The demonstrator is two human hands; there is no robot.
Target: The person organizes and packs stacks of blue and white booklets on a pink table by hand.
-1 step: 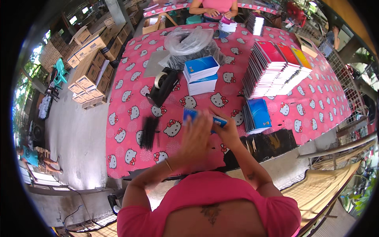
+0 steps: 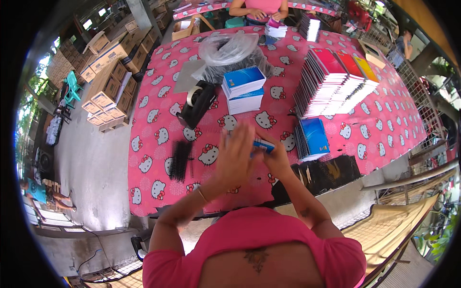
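Note:
A small blue spiral notebook (image 2: 263, 145) is held above the near part of the table by my right hand (image 2: 278, 159), whose fingers wrap its right end. My left hand (image 2: 236, 156) is over the notebook's left part, fingers stretched out and close together, blurred by motion. It hides most of the cover; whether the palm presses on it I cannot tell. Left of my hands lies a bunch of black spiral binding coils (image 2: 181, 161). Just beyond, a short stack of blue notebooks (image 2: 245, 91) stands. To the right is another blue notebook stack (image 2: 313, 138).
A black tape dispenser (image 2: 198, 104) sits left of the blue stack, with a plastic-wrapped black roll (image 2: 230, 55) behind. Tall stacks of red and yellow notebooks (image 2: 331, 84) stand at right. Across the table a person's hands (image 2: 259, 13) are near more notebooks. Cartons (image 2: 110, 93) are on the floor.
My left hand has shifted slightly, its fingers raised and covering more of the notebook. My right hand keeps its hold.

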